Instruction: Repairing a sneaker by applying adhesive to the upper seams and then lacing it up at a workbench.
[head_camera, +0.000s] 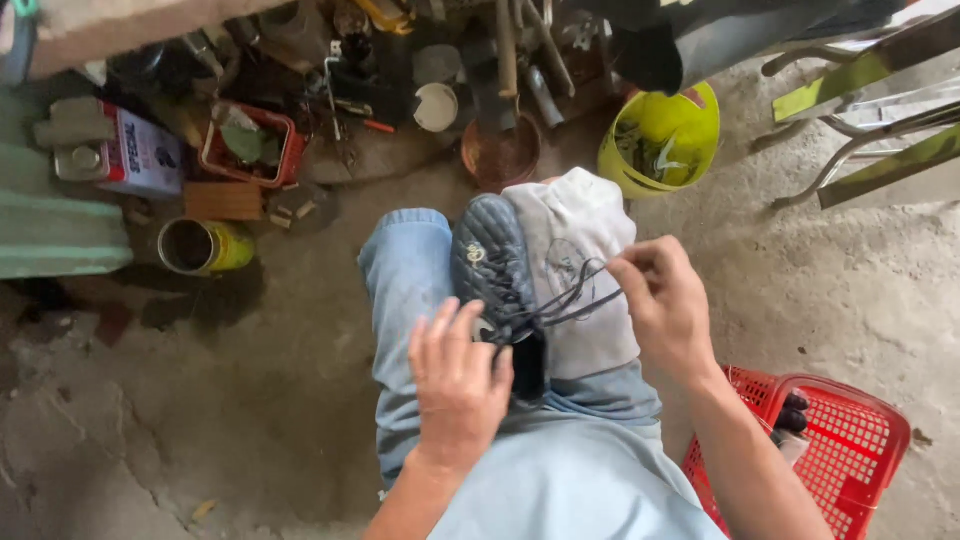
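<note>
Dark quilted shoe (490, 262) with black laces (570, 297), pale grey cloth (580, 250), light-blue jeans (405, 280), red mesh basket (850, 440), yellow bucket (690, 125).

I see a cracked concrete floor (200, 420) carrying a red basket (850, 450), a yellow bucket (690, 130), an open tin can (200, 247) and cluttered tools (400, 90).

Packages on the workshop floor

A red and white printed box (147, 152) lies upper left; just below it an open yellow-labelled tin can (204, 246) lies tipped on the concrete floor (250, 420).
</note>
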